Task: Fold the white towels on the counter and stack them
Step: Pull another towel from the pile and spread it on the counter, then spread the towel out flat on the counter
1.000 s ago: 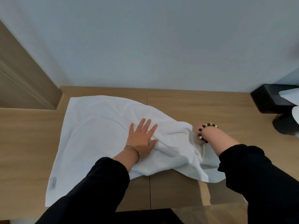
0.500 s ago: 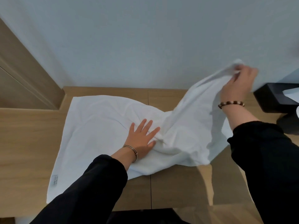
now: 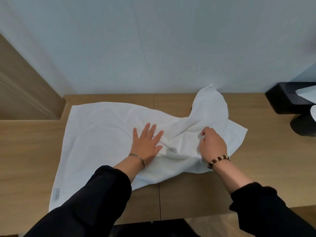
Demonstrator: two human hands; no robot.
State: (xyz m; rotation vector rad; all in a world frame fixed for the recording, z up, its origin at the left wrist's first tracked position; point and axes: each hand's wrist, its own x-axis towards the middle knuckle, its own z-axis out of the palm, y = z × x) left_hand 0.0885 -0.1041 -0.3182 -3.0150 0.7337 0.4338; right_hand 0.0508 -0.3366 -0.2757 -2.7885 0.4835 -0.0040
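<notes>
One white towel point(image 3: 102, 134) lies spread on the wooden counter point(image 3: 188, 190), flat on its left half and bunched and twisted on its right half. A small label shows at its near left corner. My left hand point(image 3: 147, 144) presses flat on the towel's middle, fingers spread. My right hand point(image 3: 212, 146) pinches a fold of the towel just right of the left hand. The far right corner of the towel stands up against the wall.
A black tissue box point(image 3: 290, 98) with a white tissue sticks out at the far right, and a dark round object point(image 3: 302, 125) stands in front of it. A wooden panel point(image 3: 25, 86) rises on the left. The pale wall point(image 3: 153, 48) closes the back.
My right hand lifted the towel's right end high toward the wall, let it drop there, then came back down and gripped a fold near the middle. The left hand stayed pressed in place.
</notes>
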